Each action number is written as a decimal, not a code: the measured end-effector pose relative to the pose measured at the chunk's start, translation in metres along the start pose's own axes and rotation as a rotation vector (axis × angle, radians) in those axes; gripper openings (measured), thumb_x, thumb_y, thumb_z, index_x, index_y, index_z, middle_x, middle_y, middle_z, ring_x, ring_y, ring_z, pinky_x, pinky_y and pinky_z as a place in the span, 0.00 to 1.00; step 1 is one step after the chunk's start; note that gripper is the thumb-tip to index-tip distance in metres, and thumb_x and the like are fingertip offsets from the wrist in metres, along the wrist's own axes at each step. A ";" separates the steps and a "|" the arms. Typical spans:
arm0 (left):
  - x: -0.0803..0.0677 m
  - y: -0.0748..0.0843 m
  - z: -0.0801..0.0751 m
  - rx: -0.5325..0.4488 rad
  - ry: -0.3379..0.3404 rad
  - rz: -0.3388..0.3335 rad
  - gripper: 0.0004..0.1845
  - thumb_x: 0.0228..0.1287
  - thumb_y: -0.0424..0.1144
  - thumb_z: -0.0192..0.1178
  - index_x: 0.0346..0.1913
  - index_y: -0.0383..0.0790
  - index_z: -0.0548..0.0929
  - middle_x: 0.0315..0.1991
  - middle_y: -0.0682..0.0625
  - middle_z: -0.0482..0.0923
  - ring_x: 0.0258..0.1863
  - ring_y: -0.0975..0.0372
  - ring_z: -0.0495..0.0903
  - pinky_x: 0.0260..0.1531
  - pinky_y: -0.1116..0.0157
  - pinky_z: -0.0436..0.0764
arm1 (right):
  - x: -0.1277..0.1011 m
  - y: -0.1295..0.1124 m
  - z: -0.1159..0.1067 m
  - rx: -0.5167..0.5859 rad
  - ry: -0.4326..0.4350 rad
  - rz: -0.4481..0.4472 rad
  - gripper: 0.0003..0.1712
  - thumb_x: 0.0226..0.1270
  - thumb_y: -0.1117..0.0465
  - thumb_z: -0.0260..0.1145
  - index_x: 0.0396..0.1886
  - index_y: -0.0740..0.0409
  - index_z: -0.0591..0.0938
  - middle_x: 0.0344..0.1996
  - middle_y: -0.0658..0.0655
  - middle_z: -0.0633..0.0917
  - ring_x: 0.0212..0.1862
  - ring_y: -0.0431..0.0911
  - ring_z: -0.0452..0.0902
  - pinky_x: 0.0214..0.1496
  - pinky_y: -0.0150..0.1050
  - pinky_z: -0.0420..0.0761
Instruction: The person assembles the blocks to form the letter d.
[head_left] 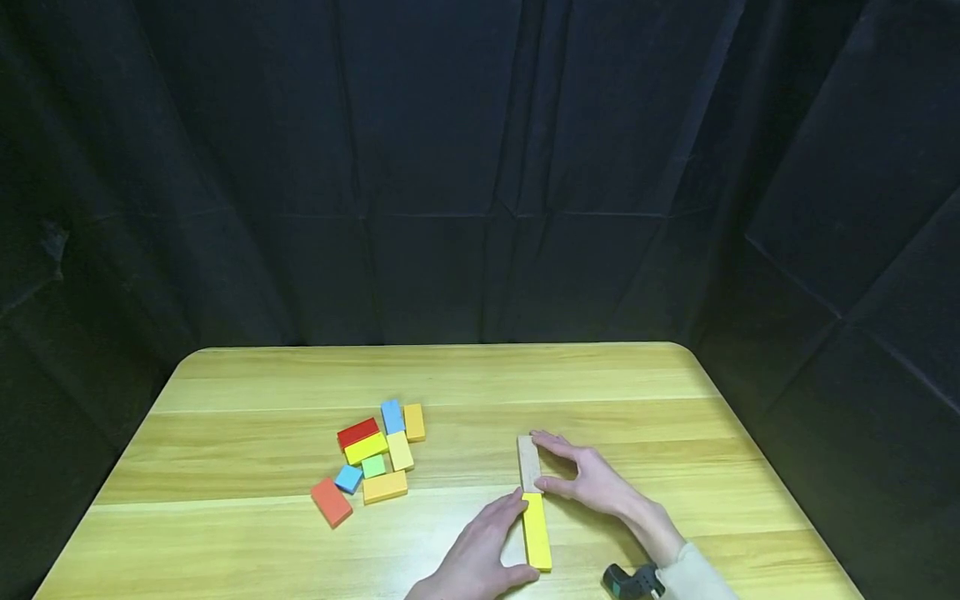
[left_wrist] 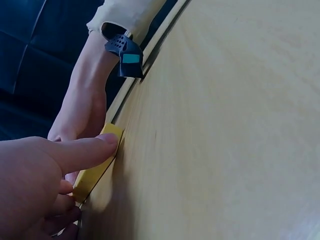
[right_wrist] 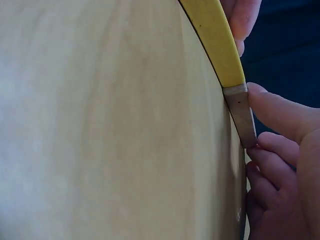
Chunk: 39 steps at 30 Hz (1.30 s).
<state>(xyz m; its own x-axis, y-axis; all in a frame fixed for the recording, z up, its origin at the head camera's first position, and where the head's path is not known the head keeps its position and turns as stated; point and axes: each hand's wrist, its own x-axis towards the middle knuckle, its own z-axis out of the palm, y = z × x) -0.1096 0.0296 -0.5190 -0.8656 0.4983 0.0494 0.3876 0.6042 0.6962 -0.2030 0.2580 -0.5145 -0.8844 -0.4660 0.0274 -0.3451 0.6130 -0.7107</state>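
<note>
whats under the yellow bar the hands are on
The yellow bar lies flat on the bare wooden table, end to end with a plain wood bar. Left hand and right hand cover its sides; nothing shows beneath it.

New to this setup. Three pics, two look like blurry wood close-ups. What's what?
No machine here: a person works with two bare hands. The wide picture comes from a camera on the person's head, looking down at a wooden table. The two close-ups come from cameras strapped to the wrists, so the tabletop fills them at a slant.

Near the front edge two long blocks lie end to end. The left hand grips the yellow block, and the left wrist view shows a finger along its end. The right hand pinches the plain wooden block; the right wrist view shows the thumb at the joint.

Off to the left lies a cluster of small coloured blocks: red, yellow, blue, green and orange. The dark device by the right sleeve is a wrist camera.
</note>
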 end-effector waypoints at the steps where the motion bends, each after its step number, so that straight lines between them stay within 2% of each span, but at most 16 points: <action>1: 0.000 0.000 0.000 0.002 -0.007 -0.007 0.42 0.52 0.54 0.68 0.68 0.45 0.64 0.70 0.53 0.59 0.68 0.59 0.61 0.63 0.58 0.67 | 0.000 0.000 0.000 0.001 0.000 -0.006 0.40 0.56 0.42 0.67 0.68 0.44 0.66 0.68 0.48 0.65 0.71 0.53 0.54 0.70 0.55 0.55; 5: 0.001 0.001 0.000 0.017 -0.004 0.015 0.42 0.51 0.52 0.68 0.68 0.42 0.64 0.71 0.51 0.58 0.68 0.59 0.60 0.64 0.58 0.67 | -0.002 -0.003 0.004 -0.012 0.024 -0.029 0.38 0.57 0.44 0.67 0.67 0.49 0.69 0.69 0.51 0.65 0.70 0.54 0.55 0.70 0.55 0.56; 10: -0.001 0.000 0.000 0.042 0.010 0.050 0.42 0.52 0.52 0.67 0.69 0.43 0.63 0.71 0.50 0.59 0.68 0.59 0.60 0.63 0.59 0.68 | -0.006 -0.009 0.008 -0.030 0.057 -0.024 0.33 0.60 0.47 0.66 0.64 0.50 0.72 0.68 0.50 0.66 0.69 0.50 0.58 0.69 0.52 0.60; 17: -0.001 0.000 0.000 0.011 -0.008 0.029 0.42 0.54 0.53 0.66 0.70 0.45 0.61 0.71 0.51 0.59 0.68 0.59 0.60 0.63 0.58 0.67 | -0.010 -0.017 0.011 -0.063 0.091 -0.019 0.31 0.61 0.48 0.65 0.63 0.50 0.73 0.65 0.47 0.70 0.67 0.45 0.63 0.67 0.47 0.65; 20: -0.002 0.000 0.000 0.028 -0.006 0.034 0.43 0.54 0.53 0.66 0.70 0.45 0.61 0.71 0.51 0.59 0.68 0.59 0.60 0.63 0.58 0.68 | -0.010 -0.019 0.012 -0.077 0.103 -0.028 0.30 0.60 0.49 0.66 0.62 0.50 0.74 0.64 0.46 0.71 0.66 0.44 0.65 0.66 0.47 0.67; 24: -0.002 0.000 -0.001 0.053 0.016 0.058 0.43 0.53 0.53 0.67 0.70 0.45 0.61 0.70 0.50 0.60 0.68 0.58 0.62 0.62 0.58 0.69 | -0.010 -0.023 0.013 -0.129 0.128 -0.055 0.29 0.59 0.49 0.67 0.60 0.49 0.76 0.62 0.45 0.74 0.64 0.43 0.67 0.64 0.46 0.70; 28: -0.001 -0.001 -0.002 0.050 0.017 0.049 0.43 0.52 0.53 0.68 0.70 0.44 0.62 0.70 0.51 0.60 0.67 0.58 0.63 0.61 0.58 0.70 | -0.007 -0.029 0.014 -0.194 0.145 -0.077 0.26 0.56 0.50 0.70 0.56 0.48 0.80 0.57 0.46 0.79 0.61 0.43 0.72 0.60 0.45 0.74; 32: 0.000 -0.001 -0.002 0.050 0.011 0.050 0.43 0.51 0.53 0.68 0.68 0.41 0.64 0.70 0.50 0.59 0.67 0.58 0.62 0.61 0.57 0.70 | -0.005 -0.035 0.013 -0.230 0.142 -0.045 0.27 0.52 0.48 0.72 0.52 0.50 0.82 0.53 0.47 0.81 0.59 0.46 0.74 0.60 0.46 0.74; 39: 0.003 -0.004 0.001 0.045 0.009 0.066 0.44 0.50 0.54 0.69 0.69 0.43 0.63 0.70 0.49 0.60 0.66 0.57 0.63 0.60 0.56 0.72 | -0.009 -0.041 0.015 -0.190 0.113 0.037 0.30 0.49 0.47 0.73 0.53 0.51 0.82 0.55 0.48 0.80 0.59 0.47 0.73 0.62 0.45 0.72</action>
<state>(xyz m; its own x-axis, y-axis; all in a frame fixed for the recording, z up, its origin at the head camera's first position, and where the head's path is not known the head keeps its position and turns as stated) -0.1135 0.0287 -0.5222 -0.8408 0.5319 0.1007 0.4571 0.5976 0.6587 -0.1761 0.2273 -0.4960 -0.9236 -0.3727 0.0898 -0.3549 0.7425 -0.5680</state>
